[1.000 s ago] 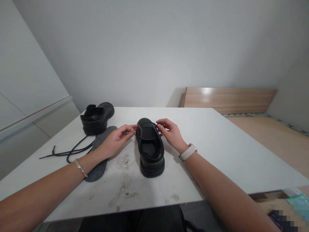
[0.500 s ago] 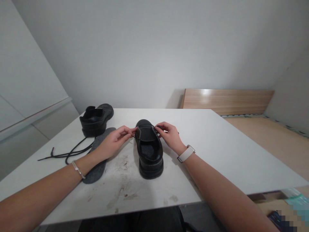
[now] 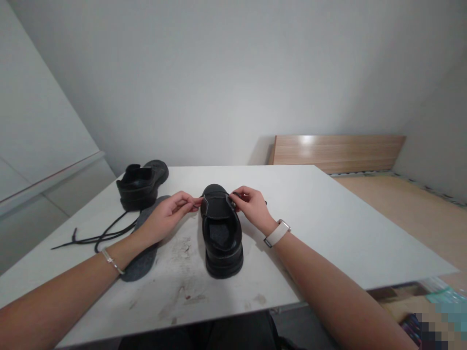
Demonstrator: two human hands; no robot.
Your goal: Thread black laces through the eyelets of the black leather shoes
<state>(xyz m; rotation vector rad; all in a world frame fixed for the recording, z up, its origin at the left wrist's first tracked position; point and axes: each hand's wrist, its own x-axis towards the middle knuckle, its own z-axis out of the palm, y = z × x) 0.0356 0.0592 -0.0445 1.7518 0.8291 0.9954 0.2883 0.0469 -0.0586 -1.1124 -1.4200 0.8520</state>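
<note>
A black shoe (image 3: 224, 260) stands upright on the white table in front of me, heel towards me, with its tongue and opening facing up. At the left edge of its lacing flaps, my left hand (image 3: 170, 212) is closed in a pinch on a thin dark end of shoelace, mostly hidden by the fingers. My right hand (image 3: 252, 206) pinches a dark shoelace (image 3: 237, 194) beside the right flap, and a bit of it pokes out behind the hand. Under my left forearm lies a grey insole (image 3: 140, 266).
A second black shoe (image 3: 136, 192) sits at the back left of the table (image 3: 314, 228). Loose black laces (image 3: 104, 238) lie in front of it. Brown smudges mark the tabletop near me. Beyond the right edge are a wooden board (image 3: 339, 149) and a beige surface (image 3: 386, 197).
The view has shifted slightly, so the table things sit a little lower and further left. Both hands keep their pinches at the shoe's sides, the left fingers slightly farther from the flap.
</note>
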